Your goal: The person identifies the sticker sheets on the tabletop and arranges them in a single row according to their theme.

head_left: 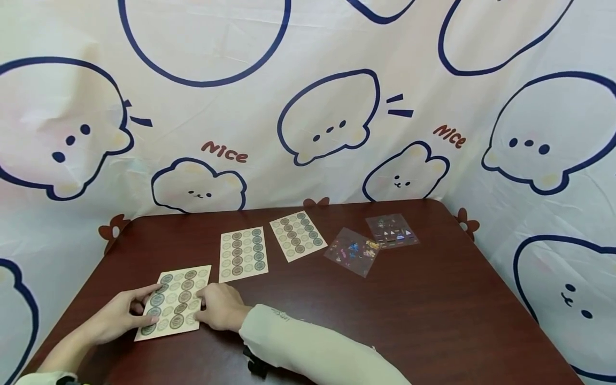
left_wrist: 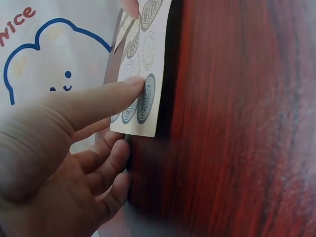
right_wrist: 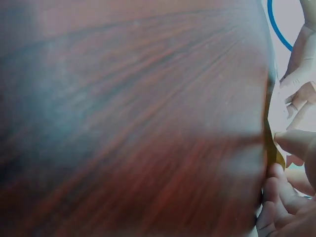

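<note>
A cream sticker sheet [head_left: 174,299] with rows of round, coin-like stickers in grey, brown and pale tones is tilted slightly at the table's left front. My left hand [head_left: 108,316] pinches its left edge, thumb on the printed face and other fingers at the edge or behind. In the left wrist view the thumb of that hand [left_wrist: 54,133] presses beside a dark round sticker on the sheet [left_wrist: 149,52]. My right hand [head_left: 222,307] grips the right edge between thumb and curled fingers. The right wrist view shows this sheet [right_wrist: 270,143] nearly edge-on, beside my right hand [right_wrist: 291,192].
Two similar sticker sheets, one upright [head_left: 243,253] and one slanted [head_left: 298,235], lie farther back on the dark reddish-brown table [head_left: 409,321]. Right of them are two clear plastic sheets, one with colourful bits [head_left: 353,251], one with small shapes [head_left: 392,230]. A printed cloth [head_left: 332,32] hangs behind.
</note>
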Demonstrator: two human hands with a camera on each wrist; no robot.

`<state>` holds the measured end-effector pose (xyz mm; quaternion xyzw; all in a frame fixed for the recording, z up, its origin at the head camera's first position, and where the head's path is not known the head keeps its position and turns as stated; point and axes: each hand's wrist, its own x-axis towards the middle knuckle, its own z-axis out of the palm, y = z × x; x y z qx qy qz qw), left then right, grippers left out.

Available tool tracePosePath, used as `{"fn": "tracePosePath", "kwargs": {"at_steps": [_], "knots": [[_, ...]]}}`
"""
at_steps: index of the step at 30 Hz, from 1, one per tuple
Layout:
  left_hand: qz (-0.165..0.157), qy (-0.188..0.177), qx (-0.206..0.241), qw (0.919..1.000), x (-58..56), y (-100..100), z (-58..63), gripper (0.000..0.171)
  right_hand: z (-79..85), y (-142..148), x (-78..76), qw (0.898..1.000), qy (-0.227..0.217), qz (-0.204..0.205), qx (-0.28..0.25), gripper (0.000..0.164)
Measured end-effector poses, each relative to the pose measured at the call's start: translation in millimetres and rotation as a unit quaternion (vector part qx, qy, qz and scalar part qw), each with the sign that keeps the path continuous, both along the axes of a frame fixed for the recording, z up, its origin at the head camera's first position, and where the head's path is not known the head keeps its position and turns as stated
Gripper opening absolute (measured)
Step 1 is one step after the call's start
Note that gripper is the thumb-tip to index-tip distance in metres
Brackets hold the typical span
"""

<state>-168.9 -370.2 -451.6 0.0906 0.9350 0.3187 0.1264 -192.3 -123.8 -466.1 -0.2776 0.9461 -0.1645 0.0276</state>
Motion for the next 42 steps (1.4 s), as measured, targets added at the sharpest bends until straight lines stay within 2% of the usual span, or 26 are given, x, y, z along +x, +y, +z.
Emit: {"fn": "tracePosePath", "kwargs": {"at_steps": [4,7,13,16,22,28,35,42], "knots": [[0.003,0.01,0.011,0.9999,3.8,2,2.1,0.078,0.8,5,3.6,1.0,-0.007,-0.003,-0.023,0.036],[-0.001,0.033,0.016,0.9993,5.6,4,4.2,0.075,3.7,9,5.8,0.999,0.005,-0.001,-0.034,0.042],[-0.012,0.066,0.027,0.9974,6.1,7,9.2,0.072,14.5,15,9.2,0.998,0.023,0.005,-0.052,0.047],[-0.014,0.067,0.026,0.9973,7.4,9,10.8,0.072,18.0,19,11.7,0.998,0.026,0.013,-0.049,0.045],[-0.015,0.031,0.018,0.9992,11.6,12,14.3,0.072,18.4,27,19.7,0.999,0.01,0.019,-0.046,0.041],[-0.031,0.022,0.012,0.9992,13.2,11,14.9,0.07,18.1,31,27.4,0.999,0.001,0.018,-0.043,0.04],[-0.068,-0.003,0.019,0.9975,20.7,-1,4.1,0.067,16.0,31,37.9,0.999,-0.023,0.03,-0.018,0.044],[-0.071,-0.054,0.053,0.9946,27.4,-6,-4.3,0.07,10.2,29,48.2,0.999,-0.029,0.041,-0.004,0.045]]}}
